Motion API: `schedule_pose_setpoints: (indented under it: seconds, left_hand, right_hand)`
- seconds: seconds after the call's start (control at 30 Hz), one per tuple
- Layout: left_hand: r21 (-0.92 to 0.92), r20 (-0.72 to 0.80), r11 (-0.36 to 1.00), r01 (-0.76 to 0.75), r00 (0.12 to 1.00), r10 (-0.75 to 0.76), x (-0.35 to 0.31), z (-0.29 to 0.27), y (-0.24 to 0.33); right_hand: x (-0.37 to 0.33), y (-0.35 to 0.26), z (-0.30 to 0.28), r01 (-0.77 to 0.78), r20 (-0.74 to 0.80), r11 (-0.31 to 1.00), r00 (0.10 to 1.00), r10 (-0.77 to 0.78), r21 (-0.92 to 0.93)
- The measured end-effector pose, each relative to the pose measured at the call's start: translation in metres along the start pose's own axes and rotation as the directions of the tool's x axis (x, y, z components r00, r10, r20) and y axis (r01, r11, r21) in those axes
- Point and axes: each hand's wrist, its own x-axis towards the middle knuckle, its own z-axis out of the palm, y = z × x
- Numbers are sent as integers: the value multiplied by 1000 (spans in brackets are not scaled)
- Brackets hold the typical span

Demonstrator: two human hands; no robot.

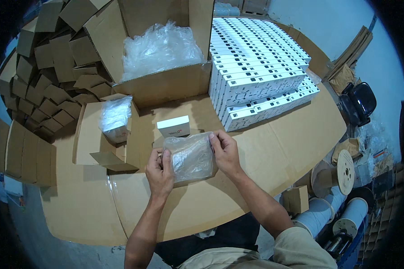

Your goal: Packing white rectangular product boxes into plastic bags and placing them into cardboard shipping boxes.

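A clear plastic bag (192, 158) is stretched between my two hands above the cardboard-covered table. My left hand (160, 172) pinches its left edge, thumb on top. At its upper right corner, my right hand (225, 151) grips the film between thumb and fingers. The bag looks flat, with nothing visible inside. Just beyond it stands a small white box (173, 126), whose lower part is partly behind the bag. To the left, an open brown carton (87, 134) holds several plastic-wrapped white boxes (116, 117).
A large open carton (166, 84) full of clear bags (161, 50) stands at the back. Stacked white boxes (260, 67) fill the back right. Folded brown cartons (54, 67) pile up at left. Wire spools (345, 172) and a black chair (361, 101) stand right of the table (274, 152).
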Motion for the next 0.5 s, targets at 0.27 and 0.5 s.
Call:
schedule_pose_setpoints:
  seconds: [0.27,0.5]
  left_hand:
    - [-130,136,990,63,990,-45,4,-9,4]
    - [-236,64,951,199,980,-189,11,-20,-4]
  right_hand:
    - [6,-2,-7,13,227,994,973,-38,112]
    - [3,-4,-9,-57,174,998,983,61,-27]
